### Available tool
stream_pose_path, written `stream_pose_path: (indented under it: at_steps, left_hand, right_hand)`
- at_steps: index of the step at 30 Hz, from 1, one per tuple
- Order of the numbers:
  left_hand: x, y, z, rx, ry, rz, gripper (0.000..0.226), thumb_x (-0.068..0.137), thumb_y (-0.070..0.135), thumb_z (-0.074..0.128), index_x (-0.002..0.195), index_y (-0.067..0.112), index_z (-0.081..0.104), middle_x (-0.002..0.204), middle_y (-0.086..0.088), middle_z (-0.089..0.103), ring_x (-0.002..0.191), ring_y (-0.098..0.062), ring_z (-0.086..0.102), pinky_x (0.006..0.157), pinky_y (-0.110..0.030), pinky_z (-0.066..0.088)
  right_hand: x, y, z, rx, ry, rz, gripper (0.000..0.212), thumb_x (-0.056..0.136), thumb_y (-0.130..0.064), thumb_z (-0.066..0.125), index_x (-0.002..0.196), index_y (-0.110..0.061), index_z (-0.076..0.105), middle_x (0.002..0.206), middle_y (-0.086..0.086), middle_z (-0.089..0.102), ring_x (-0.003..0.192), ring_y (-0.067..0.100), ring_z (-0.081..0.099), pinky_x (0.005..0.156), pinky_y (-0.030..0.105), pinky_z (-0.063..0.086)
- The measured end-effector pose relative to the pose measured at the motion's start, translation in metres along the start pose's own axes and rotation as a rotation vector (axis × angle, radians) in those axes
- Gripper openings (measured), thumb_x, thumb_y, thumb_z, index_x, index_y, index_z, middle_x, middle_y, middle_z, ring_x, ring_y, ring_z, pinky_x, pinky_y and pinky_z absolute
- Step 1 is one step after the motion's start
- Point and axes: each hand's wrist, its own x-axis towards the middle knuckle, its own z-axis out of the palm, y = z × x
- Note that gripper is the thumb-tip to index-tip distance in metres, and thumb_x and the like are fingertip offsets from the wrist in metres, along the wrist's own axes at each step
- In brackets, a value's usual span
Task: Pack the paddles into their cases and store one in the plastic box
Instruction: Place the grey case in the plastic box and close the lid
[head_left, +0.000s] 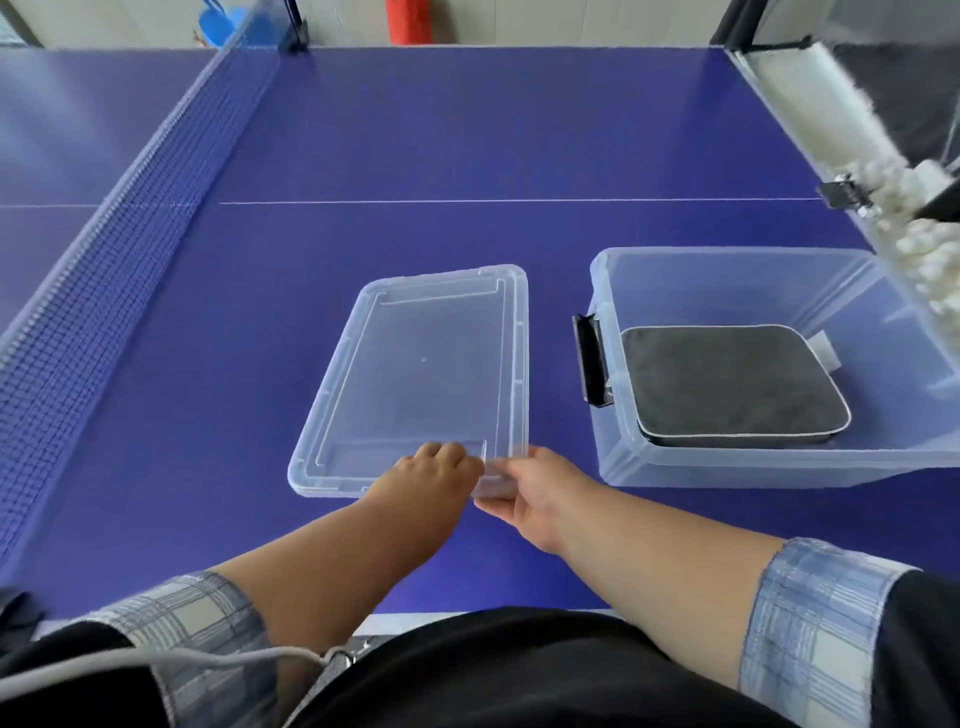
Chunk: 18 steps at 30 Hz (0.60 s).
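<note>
A dark padded case (732, 384) is already laid flat inside the clear plastic box (727, 470) at the right of the table (467, 130), so the storing step is judged done. The lid (426, 364) lies just beside the box, apart from it. Both grips are closed on the lid: its near edge is held by the left hand (436, 467), its near corner pinched by the right hand (530, 493). Covering the box appears to be left. No second case is seen.
</note>
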Motion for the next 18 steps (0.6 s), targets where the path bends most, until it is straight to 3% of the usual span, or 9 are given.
stream_pose_path:
  at_steps: [3,9,12,14,16,18]
  left_hand:
    - [0.005,-0.004,-0.032,-0.032,0.073,-0.028,0.048,0.09,0.019,0.056,0.136,0.024,0.043,0.126,-0.001,0.046,0.114,-0.024,0.048,0.094,-0.035,0.045]
    - [0.016,0.006,-0.087,-0.09,0.289,-0.067,0.034,0.093,0.052,0.052,0.125,0.038,0.053,0.12,0.009,0.054,0.114,-0.018,0.049,0.093,-0.032,0.041]
    - [0.035,0.024,-0.113,-0.147,0.271,-0.029,0.032,0.092,0.052,0.055,0.121,0.039,0.057,0.116,0.011,0.057,0.114,-0.016,0.05,0.091,-0.03,0.042]
    - [0.05,0.041,-0.127,-0.158,0.281,0.023,0.026,0.093,0.047,0.057,0.117,0.04,0.059,0.113,0.011,0.059,0.111,-0.016,0.052,0.085,-0.028,0.043]
    - [0.066,0.061,-0.137,-0.151,0.291,0.059,0.021,0.092,0.044,0.057,0.113,0.039,0.06,0.109,0.01,0.06,0.109,-0.017,0.053,0.081,-0.027,0.042]
    - [0.081,0.083,-0.144,-0.131,0.282,0.078,0.022,0.092,0.043,0.059,0.113,0.037,0.06,0.109,0.009,0.059,0.109,-0.017,0.053,0.084,-0.028,0.044]
  right_hand:
    - [-0.014,-0.023,0.004,0.065,-0.048,-0.087,0.033,0.094,0.003,0.062,0.121,-0.008,0.046,0.109,0.024,0.071,0.077,0.032,0.075,0.069,0.042,0.062]
    - [-0.044,-0.061,-0.01,0.197,-0.147,-0.195,0.017,0.097,0.002,0.057,0.103,-0.013,0.05,0.104,0.02,0.07,0.084,0.032,0.074,0.068,0.041,0.061]
    - [-0.055,-0.082,-0.031,0.196,-0.204,-0.25,0.024,0.099,-0.001,0.055,0.123,-0.003,0.048,0.118,0.026,0.069,0.091,0.036,0.075,0.085,0.046,0.058]
    - [-0.059,-0.095,-0.048,0.212,-0.202,-0.291,0.031,0.098,0.0,0.055,0.128,-0.001,0.047,0.116,0.025,0.068,0.093,0.036,0.074,0.091,0.046,0.056]
    - [-0.062,-0.105,-0.067,0.226,-0.198,-0.321,0.038,0.098,0.002,0.054,0.134,0.001,0.045,0.109,0.023,0.068,0.088,0.033,0.075,0.091,0.044,0.057]
    - [-0.063,-0.114,-0.089,0.224,-0.212,-0.335,0.029,0.101,-0.002,0.049,0.129,0.001,0.048,0.101,0.023,0.073,0.086,0.031,0.076,0.08,0.038,0.061]
